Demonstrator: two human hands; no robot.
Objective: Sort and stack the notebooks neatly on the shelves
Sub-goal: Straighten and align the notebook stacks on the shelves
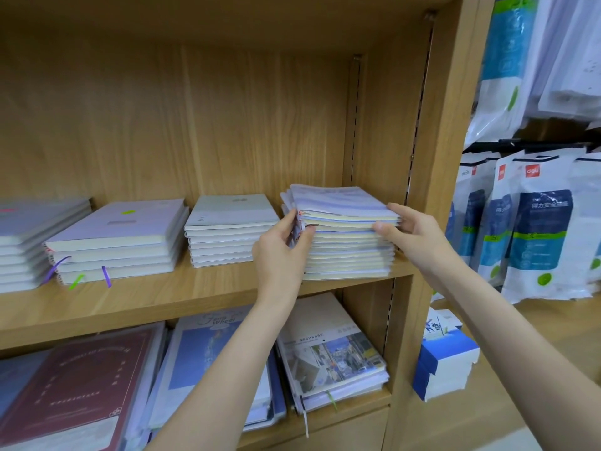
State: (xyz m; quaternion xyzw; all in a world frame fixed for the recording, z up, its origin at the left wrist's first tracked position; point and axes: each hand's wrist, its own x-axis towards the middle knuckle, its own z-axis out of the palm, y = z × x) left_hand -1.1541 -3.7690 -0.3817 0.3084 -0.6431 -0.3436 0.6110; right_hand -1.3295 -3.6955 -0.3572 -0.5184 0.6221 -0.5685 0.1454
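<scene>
A tall stack of thin pale-lilac notebooks (348, 245) stands at the right end of the upper wooden shelf (182, 297). Its top few notebooks (338, 201) sit slightly askew over the rest. My left hand (283, 252) pinches the left front corner of those top notebooks with thumb and fingers. My right hand (413, 232) grips their right front corner, thumb on the front edge and fingers round the side. Three other stacks lie to the left: a white one (227, 229), a lilac one with ribbon markers (120, 242) and a grey one (29, 245).
The lower shelf holds larger notebooks: a maroon one (78, 388), a blue "Ferris Wheel" pile (208, 362) and a pile with a street photo (331, 353). Right of the shelf's side panel (445, 157) hang white-and-blue packets (540, 229); blue-white boxes (445, 362) stand below.
</scene>
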